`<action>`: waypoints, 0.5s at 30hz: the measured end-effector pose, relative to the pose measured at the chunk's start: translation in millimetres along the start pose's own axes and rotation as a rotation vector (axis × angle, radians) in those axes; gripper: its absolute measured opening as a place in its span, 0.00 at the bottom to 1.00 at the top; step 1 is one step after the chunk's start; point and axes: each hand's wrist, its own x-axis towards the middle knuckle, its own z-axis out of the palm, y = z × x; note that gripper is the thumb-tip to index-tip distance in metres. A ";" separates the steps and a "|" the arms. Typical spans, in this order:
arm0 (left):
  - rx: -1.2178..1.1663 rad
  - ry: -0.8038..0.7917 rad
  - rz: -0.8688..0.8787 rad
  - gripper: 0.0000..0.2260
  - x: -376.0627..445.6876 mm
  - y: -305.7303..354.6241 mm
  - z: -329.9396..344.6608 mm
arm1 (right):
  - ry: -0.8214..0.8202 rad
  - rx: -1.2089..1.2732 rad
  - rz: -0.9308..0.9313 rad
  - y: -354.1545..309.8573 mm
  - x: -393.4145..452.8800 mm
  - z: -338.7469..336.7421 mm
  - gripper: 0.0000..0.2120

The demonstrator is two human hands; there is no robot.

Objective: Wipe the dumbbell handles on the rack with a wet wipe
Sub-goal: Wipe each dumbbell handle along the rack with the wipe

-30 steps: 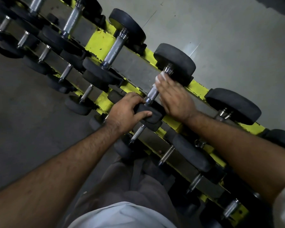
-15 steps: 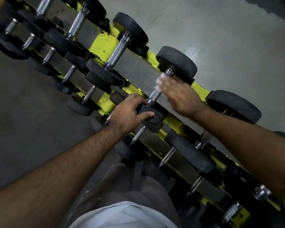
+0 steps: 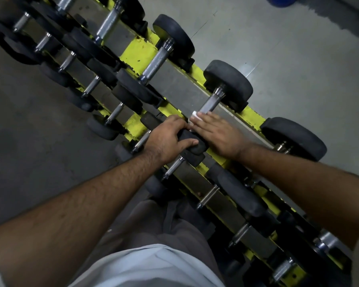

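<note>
Rack [image 3: 139, 52]: yellow and grey, running from the top left corner to the bottom right, with dumbbells in rows along both its edges.
Dumbbell [image 3: 226, 81]: black rubber ends, lying across the upper tier near the middle of the rack; its far end sits on the rack's far edge, its near end at the tier's near edge.
Handle [image 3: 210, 103]: bare metal, showing only from the far end down to the right fingertips; the rest is covered.
Wipe [image 3: 194, 114]: small and white, peeking out past the right fingertips, on the handle.
Right hand [image 3: 218, 133]: lies along the near half of the handle with fingers straight and together, pressing the wipe onto the metal; whether the thumb curls under the handle cannot be told.
Left hand [image 3: 167, 137]: wrapped over the dumbbell's near end [image 3: 192, 142], fingers on top, thumb along the side facing the person, gripping it.
Floor [image 3: 288, 59]: grey, beyond the rack's far edge.
Blue thing [image 3: 282, 0]: at the top edge of the view, cut off, on the floor.
</note>
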 end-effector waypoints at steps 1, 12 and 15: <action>-0.001 0.001 0.005 0.20 -0.2 -0.2 0.1 | 0.014 -0.035 0.013 9.4 2.9 -5.2 0.26; 0.032 -0.033 -0.004 0.24 -2.3 2.9 -2.6 | 0.094 0.024 0.406 19.0 20.9 -29.3 0.23; 0.038 -0.038 -0.013 0.24 -3.1 3.6 -2.0 | -0.011 0.009 0.351 -9.8 23.9 -20.5 0.24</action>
